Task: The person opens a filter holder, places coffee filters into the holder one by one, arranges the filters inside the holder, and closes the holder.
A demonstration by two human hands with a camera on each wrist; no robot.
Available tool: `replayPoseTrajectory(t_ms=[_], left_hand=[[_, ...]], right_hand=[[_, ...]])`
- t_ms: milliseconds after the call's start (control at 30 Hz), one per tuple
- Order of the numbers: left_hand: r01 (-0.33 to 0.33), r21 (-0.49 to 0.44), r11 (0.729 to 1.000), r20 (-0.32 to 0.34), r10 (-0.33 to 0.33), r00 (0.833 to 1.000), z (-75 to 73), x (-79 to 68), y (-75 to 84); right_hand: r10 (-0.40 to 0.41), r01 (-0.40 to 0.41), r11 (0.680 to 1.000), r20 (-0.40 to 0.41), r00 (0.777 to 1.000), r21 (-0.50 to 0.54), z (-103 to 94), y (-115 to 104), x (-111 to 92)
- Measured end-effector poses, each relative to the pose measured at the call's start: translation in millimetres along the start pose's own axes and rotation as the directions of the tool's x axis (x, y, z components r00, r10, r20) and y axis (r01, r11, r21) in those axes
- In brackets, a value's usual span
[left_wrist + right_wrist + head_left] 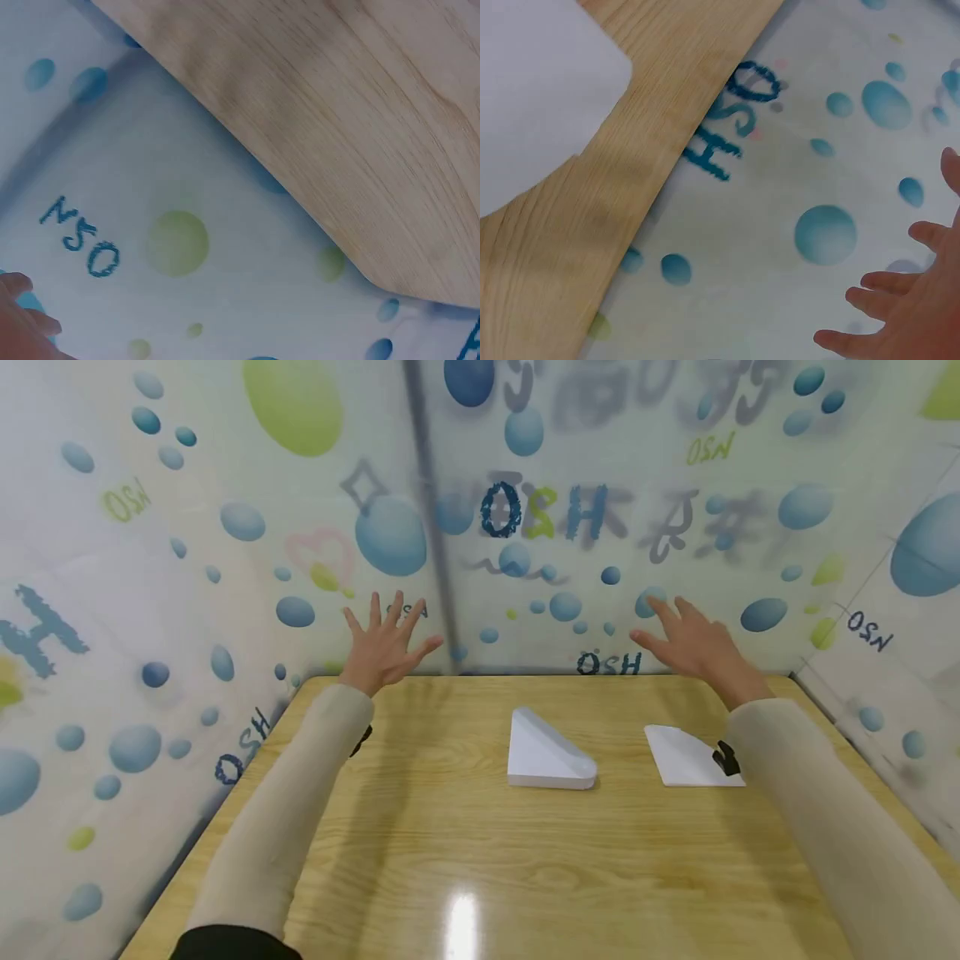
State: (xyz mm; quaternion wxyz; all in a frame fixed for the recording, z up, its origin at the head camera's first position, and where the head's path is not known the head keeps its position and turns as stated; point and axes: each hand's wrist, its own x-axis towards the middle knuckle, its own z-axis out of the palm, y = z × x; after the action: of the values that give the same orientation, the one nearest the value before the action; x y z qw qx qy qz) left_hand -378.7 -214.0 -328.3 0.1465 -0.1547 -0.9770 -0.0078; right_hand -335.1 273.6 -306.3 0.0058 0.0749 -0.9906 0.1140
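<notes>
Both hands are raised over the far part of the table, holding nothing. The left hand (386, 647) spreads its fingers near the far left corner; only its fingertips (37, 322) enter the left wrist view. Over the far right side the right hand (693, 643) reaches out with fingers extended, also seen at the right of its own wrist view. Between the arms lies a white, roughly triangular box-like piece (551, 752) with a raised front side and a rounded right corner. A flat white sheet (682, 756) with a curved edge lies below the right wrist, partly covered by the sleeve.
The wood-grain table (480, 843) has a bright light reflection near its front. A patterned curtain (480, 593) with blue and green spots and letters stands behind the table and along both sides. A dark strap (726, 758) shows at the right wrist.
</notes>
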Motion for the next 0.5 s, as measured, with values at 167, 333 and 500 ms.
replayPoseTrajectory(t_ms=[167, 333, 500], left_hand=[[0.024, -0.039, 0.999, -0.012, -0.024, 1.000, -0.3, -12.4, 17.8], [0.053, -0.093, 0.994, 0.032, -0.051, 0.998, 2.9, -30.5, 34.6], [0.036, -0.127, 0.991, 0.025, -0.033, 0.999, 6.9, -43.3, 52.6]], right_hand=[[-0.051, 0.051, 0.999, -0.028, 0.998, -0.009, 6.4, -16, -15], [-0.113, 0.115, 0.993, -0.056, 0.992, 0.024, 21.6, -32, -31], [-0.157, 0.164, 0.981, -0.079, 0.985, 0.105, 37.3, -43, -52]])
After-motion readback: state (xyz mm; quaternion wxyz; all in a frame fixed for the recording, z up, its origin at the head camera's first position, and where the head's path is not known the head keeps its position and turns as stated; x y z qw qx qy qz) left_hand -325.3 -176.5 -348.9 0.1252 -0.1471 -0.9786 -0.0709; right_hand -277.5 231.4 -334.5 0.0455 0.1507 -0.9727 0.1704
